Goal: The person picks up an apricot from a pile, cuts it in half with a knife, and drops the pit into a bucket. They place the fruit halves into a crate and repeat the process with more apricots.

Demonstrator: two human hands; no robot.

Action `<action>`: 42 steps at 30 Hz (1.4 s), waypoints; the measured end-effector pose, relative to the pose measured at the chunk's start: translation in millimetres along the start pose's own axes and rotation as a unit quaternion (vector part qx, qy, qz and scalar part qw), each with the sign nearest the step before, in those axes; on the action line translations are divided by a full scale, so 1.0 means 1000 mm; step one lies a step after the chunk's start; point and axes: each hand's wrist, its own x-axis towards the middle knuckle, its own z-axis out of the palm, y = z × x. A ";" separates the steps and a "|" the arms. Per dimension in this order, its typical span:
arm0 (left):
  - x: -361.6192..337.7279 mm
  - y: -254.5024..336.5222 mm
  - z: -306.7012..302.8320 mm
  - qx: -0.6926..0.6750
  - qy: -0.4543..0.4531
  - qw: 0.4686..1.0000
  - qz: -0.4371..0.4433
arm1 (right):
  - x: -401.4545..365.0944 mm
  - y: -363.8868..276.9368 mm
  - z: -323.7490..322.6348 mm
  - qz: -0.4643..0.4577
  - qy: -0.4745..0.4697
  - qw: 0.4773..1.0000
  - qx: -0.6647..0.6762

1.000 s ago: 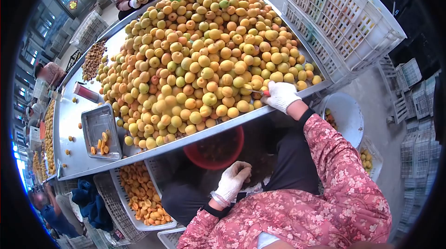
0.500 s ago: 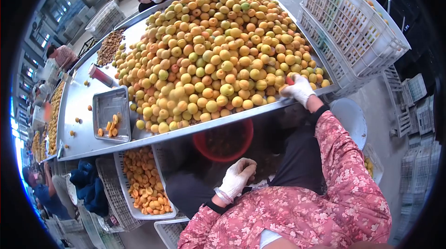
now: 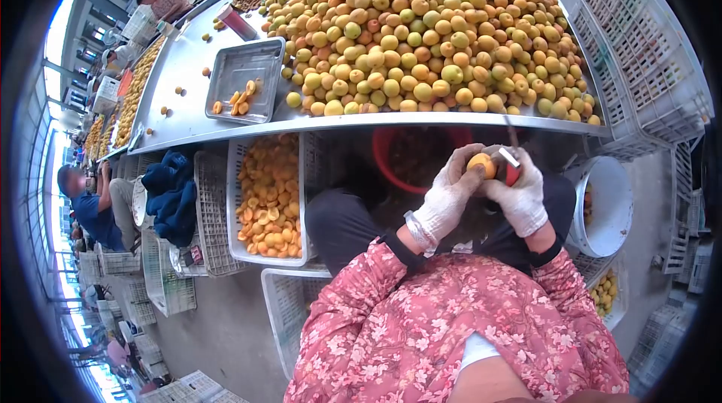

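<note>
In front of my lap, my left hand [image 3: 445,196] in a white glove with dirty fingertips grips a yellow-orange apricot [image 3: 482,165]. My right hand [image 3: 520,191], also gloved, is closed around the red handle of a knife [image 3: 513,171], whose thin blade points up toward the table edge. Both hands are close together, with the right thumb near the fruit. Beyond them, a large heap of whole apricots [image 3: 429,34] lies on the metal table [image 3: 180,65]. Below the table, partly hidden by my left hand, is a red basin [image 3: 387,155] with dark contents.
A metal tray [image 3: 222,87] holds several apricot halves. Under the table stands a white crate [image 3: 235,241] of halved apricots. A white bucket [image 3: 611,215] is at the right, below stacked crates [image 3: 639,42]. Other people sit at the far left.
My right hand has come back from the heap to my lap and met my left hand, which now holds an apricot. The view has shifted, so the table appears higher and further right.
</note>
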 end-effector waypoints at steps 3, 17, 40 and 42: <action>-0.013 -0.003 -0.005 -0.045 -0.002 0.999 0.025 | -0.014 -0.008 0.005 -0.002 -0.005 0.999 0.041; -0.079 0.007 -0.021 0.113 0.074 0.989 0.059 | -0.061 -0.007 0.023 0.062 -0.217 0.972 0.065; -0.091 -0.003 -0.023 0.270 0.186 0.925 0.193 | -0.079 0.034 0.068 0.055 -0.139 0.983 0.108; -0.090 -0.004 -0.022 0.229 0.193 0.940 0.163 | -0.069 -0.005 0.054 0.240 -0.196 0.936 0.170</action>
